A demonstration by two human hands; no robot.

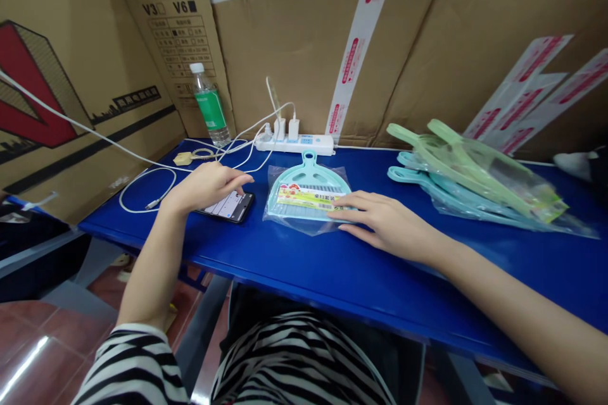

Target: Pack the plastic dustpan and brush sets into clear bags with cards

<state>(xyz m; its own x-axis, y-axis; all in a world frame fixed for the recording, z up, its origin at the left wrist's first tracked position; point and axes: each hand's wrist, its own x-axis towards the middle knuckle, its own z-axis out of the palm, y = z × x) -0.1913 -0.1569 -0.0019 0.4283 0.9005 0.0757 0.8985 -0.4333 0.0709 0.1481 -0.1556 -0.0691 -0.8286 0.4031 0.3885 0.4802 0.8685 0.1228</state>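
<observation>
A light-blue mini dustpan (308, 168) lies flat in a clear plastic bag, with a printed label (304, 196) across its middle and bristles showing behind. My right hand (384, 221) rests on the bag's right edge, fingers stretched out and not wrapped around it. Over a smartphone (232, 207) with a lit screen hovers my left hand (204, 186), wrist bent. One finger points right above the screen while the others are curled and partly hidden; I see nothing held in it. Whether a fingertip touches the screen cannot be made out.
Bagged green dustpans (479, 164) and blue dustpans (451, 193) are stacked at the right. Behind stand a water bottle (209, 107) and a power strip (313, 144) with chargers. White cables (137, 209) loop at the left. Cardboard (304, 44) walls the blue table (285, 259).
</observation>
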